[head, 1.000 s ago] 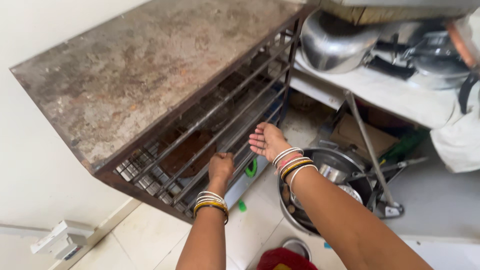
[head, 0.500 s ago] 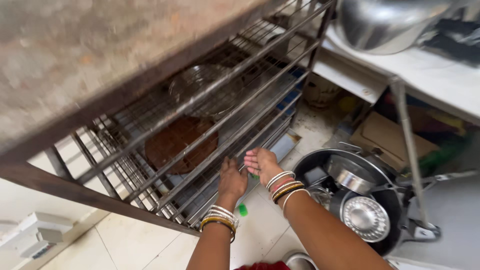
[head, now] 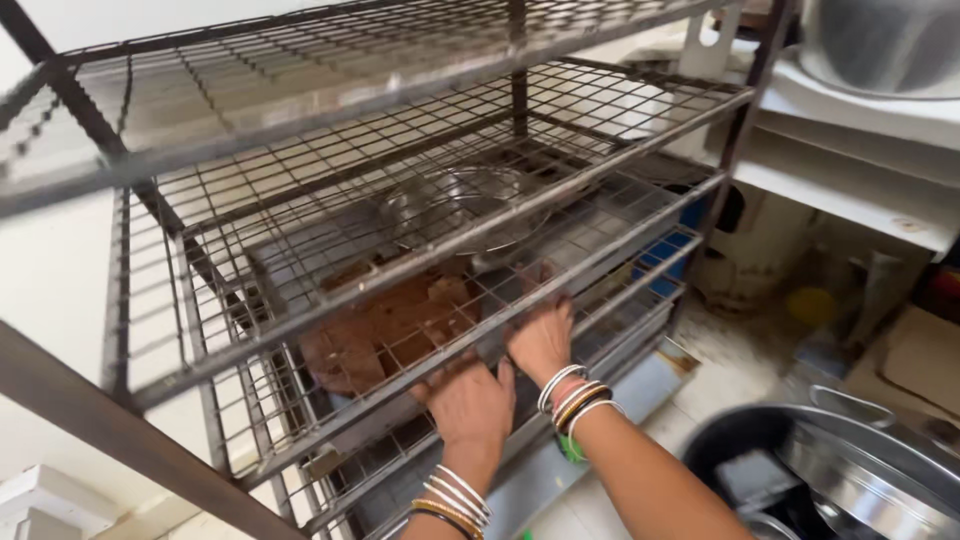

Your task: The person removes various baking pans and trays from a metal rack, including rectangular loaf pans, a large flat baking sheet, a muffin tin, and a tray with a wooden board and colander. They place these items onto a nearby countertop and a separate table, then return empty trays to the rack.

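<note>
White wall is showing behind a rusty wire rack (head: 330, 130), which is holding a steel plate (head: 455, 205) on a middle shelf and a round brown disc (head: 385, 325) lying flat one shelf lower. Both the left hand (head: 470, 400) and right hand (head: 543, 335) are reaching, fingers spread and gripping nothing, between the shelves just beside the disc's near edge. Right of the rack, a dark tub (head: 770, 440) is holding steel vessels (head: 860, 480).
</note>
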